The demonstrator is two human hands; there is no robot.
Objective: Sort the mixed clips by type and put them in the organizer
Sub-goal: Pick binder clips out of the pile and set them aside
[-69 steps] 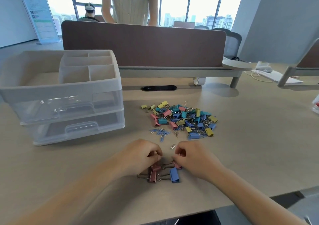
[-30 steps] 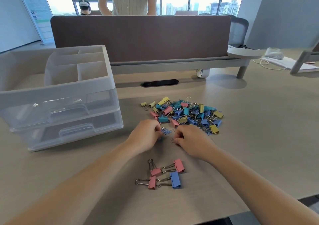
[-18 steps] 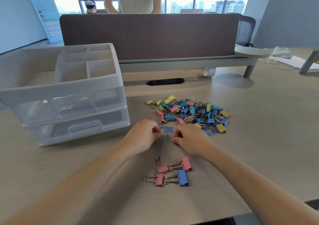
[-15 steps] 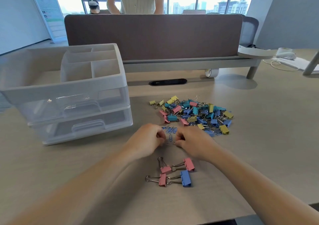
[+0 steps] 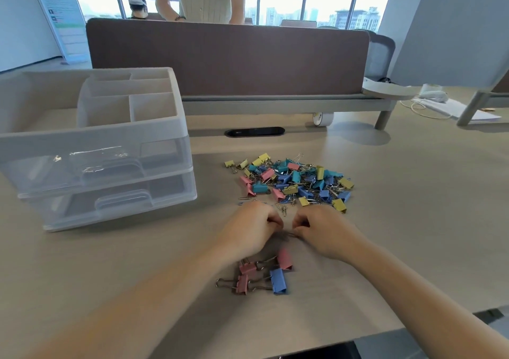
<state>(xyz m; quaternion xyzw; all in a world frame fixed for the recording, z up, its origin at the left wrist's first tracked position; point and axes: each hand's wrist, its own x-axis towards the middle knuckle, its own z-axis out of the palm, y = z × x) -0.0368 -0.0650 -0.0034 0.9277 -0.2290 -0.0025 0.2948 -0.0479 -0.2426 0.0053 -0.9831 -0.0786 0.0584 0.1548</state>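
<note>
A mixed pile of clips (image 5: 292, 179) in blue, teal, pink and yellow lies mid-table. A few loose paper clips (image 5: 282, 208) sit at its near edge. My left hand (image 5: 252, 230) and right hand (image 5: 321, 233) are side by side just in front of the pile, fingers curled, fingertips nearly meeting. They pinch small paper clips against the table, and a thin wire end shows between them. Nearer me lies a separate group of large binder clips (image 5: 261, 274), three pink and one blue. The translucent organizer (image 5: 165, 149) stands to the left with both drawers closed.
A brown desk divider (image 5: 228, 58) runs across the back, with a person standing behind it. A black cable slot (image 5: 254, 132) and a tape roll (image 5: 321, 118) lie in front of the divider. The table's front edge is close to my forearms.
Both hands reached from the large binder clips to the pile's near edge, then drew back toward me. The blue paper clips seen between them are now hidden under the fingers.
</note>
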